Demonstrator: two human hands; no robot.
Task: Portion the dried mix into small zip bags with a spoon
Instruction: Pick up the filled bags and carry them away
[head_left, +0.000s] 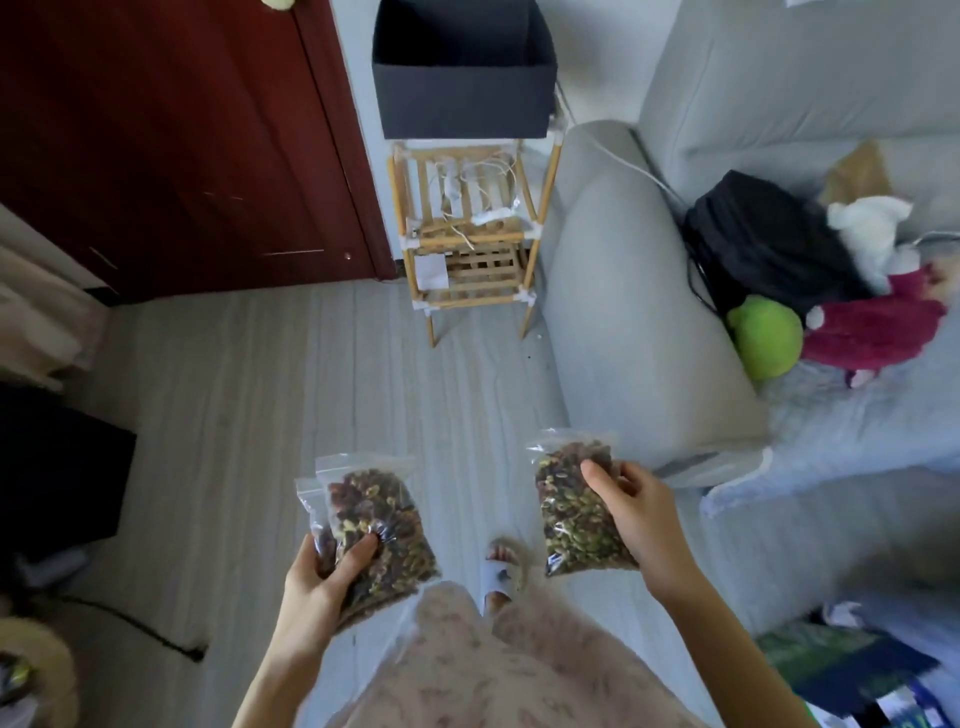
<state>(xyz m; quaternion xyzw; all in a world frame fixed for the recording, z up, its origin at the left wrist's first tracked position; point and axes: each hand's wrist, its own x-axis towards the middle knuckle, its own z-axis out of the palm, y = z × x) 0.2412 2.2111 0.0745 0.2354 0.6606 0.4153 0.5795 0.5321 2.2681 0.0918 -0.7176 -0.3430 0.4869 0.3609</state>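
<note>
My left hand (324, 577) grips two clear zip bags stacked together; the front bag (376, 525) is full of dark dried mix, and a second bag (311, 512) peeks out behind it on the left. My right hand (636, 512) holds another filled zip bag (571, 506) of brown and greenish dried mix, thumb on its front. Both hands are held out over the floor while I stand. No spoon is in view.
A grey sofa (634, 312) stands to the right with a black bag (763, 239), a green ball (766, 335) and soft toys on it. Ahead are a bamboo shelf (467, 244) with a dark box (462, 73), a red door (171, 140), and a black cable (135, 623) on the floor at left.
</note>
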